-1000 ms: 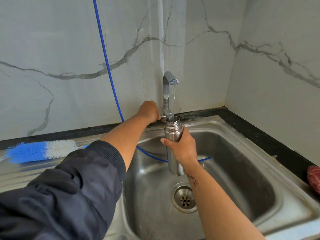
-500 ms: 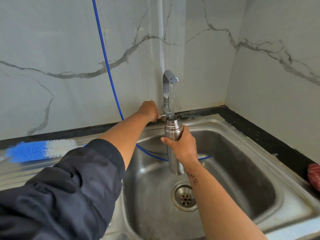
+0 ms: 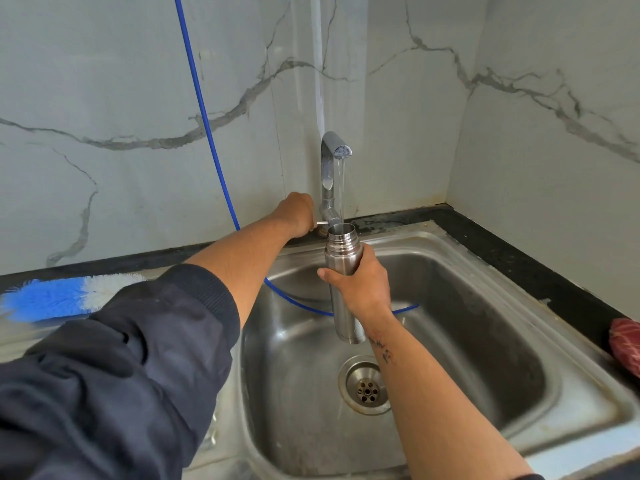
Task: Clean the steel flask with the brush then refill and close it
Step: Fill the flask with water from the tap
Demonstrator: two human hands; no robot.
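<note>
My right hand (image 3: 362, 289) grips the open steel flask (image 3: 343, 247) upright over the sink, its mouth just under the tap spout. A thin stream of water falls from the chrome tap (image 3: 329, 168) into the flask. My left hand (image 3: 296, 213) reaches to the tap's base and holds the small lever handle there. The blue and white bottle brush (image 3: 65, 296) lies on the drainboard at the far left, partly behind my left sleeve. No flask cap is in view.
The steel sink (image 3: 485, 306) has a drain (image 3: 367, 386) below the flask. A blue hose (image 3: 207, 133) runs down the marble wall and curves through the basin behind the flask. A red cloth-like thing (image 3: 627, 344) sits at the right edge of the counter.
Both hands and the flask hold almost the same place. Water keeps running into the flask.
</note>
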